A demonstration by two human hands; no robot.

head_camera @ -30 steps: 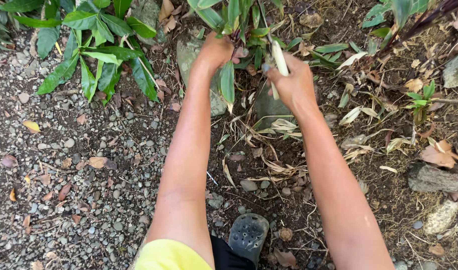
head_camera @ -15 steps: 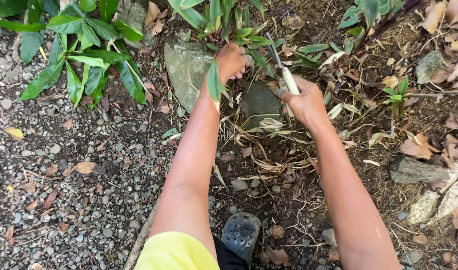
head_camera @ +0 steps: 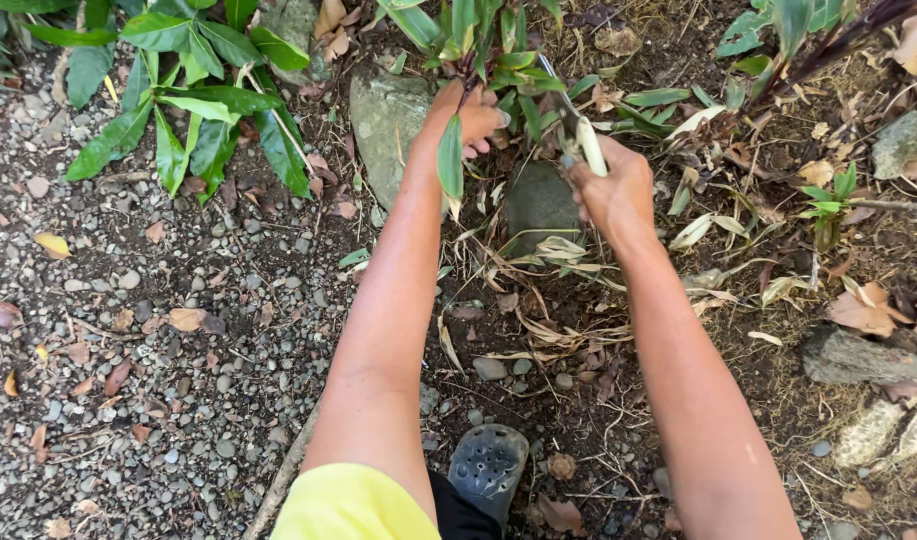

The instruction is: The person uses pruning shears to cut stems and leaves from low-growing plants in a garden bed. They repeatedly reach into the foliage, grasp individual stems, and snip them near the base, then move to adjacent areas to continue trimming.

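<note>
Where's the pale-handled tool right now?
In the head view, the pale-handled tool sits upper centre in the right hand, blade hidden in the green plant, just above the dark stone.

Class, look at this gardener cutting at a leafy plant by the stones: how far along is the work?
Done: dry, pale cut leaves already lie by the grey rounded stone. In hand: the left hand grips the green plant stems, while the right hand holds a pale-handled cutting tool against them. Left: most green leaves remain standing.
</note>
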